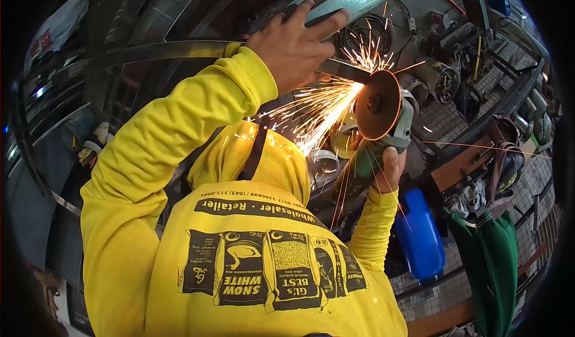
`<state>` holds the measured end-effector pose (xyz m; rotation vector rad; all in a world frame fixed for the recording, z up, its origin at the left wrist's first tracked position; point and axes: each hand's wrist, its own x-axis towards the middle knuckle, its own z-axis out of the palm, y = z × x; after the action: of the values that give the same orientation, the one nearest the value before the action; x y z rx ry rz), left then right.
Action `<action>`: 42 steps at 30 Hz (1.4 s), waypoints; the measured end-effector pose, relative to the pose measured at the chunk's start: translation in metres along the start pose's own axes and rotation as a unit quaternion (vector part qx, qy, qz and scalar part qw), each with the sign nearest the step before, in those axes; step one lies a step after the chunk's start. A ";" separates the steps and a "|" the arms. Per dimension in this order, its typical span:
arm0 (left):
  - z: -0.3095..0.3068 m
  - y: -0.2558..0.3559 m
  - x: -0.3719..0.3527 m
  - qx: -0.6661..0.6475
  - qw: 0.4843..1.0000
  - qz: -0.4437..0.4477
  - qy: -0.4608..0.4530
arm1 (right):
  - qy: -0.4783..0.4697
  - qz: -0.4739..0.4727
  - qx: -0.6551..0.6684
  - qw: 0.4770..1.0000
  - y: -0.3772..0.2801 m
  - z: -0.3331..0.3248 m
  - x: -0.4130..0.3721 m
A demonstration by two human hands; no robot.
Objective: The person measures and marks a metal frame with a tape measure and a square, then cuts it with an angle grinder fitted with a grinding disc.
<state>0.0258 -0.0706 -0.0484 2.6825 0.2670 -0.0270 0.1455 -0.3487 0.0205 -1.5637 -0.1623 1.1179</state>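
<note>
My right hand (pixel 390 168) is wrapped round the body of a green angle grinder (pixel 362 166). The grinder's reddish-brown disc (pixel 378 105) meets the end of a flat metal bar (pixel 350 70), and bright sparks (pixel 332 112) spray from there down and to the left, with a smaller burst above. Further left, my left hand (pixel 296 46) holds the bar down, fingers bent over it and somewhat apart; part of the grip is hidden. Yellow sleeves cover both arms, and a yellow printed shirt (pixel 269 217) fills the lower middle.
Behind the disc lie a coiled cable (pixel 366 34) and a cylindrical motor-like part (pixel 440 79). To the right are a blue plastic container (pixel 420 235), green cloth (pixel 491 265) and a brown board (pixel 461 166). Dark metal lengths line the left side.
</note>
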 end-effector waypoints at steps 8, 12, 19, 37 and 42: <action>0.000 -0.002 -0.001 0.002 1.000 0.004 -0.003 | -0.012 0.010 -0.007 1.000 0.002 -0.003 0.000; 0.000 0.000 0.000 -0.018 1.000 0.000 0.004 | -0.008 0.004 -0.006 1.000 0.001 -0.001 0.001; 0.001 0.000 0.000 0.000 1.000 -0.007 0.005 | 0.021 -0.029 -0.066 0.997 0.019 -0.023 0.000; 0.017 0.015 -0.009 0.128 0.974 0.048 0.183 | 0.017 0.017 0.072 0.997 -0.007 -0.030 -0.016; 0.017 0.027 -0.027 0.073 0.992 -0.007 0.098 | 0.038 -0.046 0.037 0.998 0.024 -0.043 -0.034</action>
<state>0.0049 -0.1061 -0.0505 2.8328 0.3562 0.2209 0.1467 -0.4083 0.0148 -1.5163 -0.1382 0.9804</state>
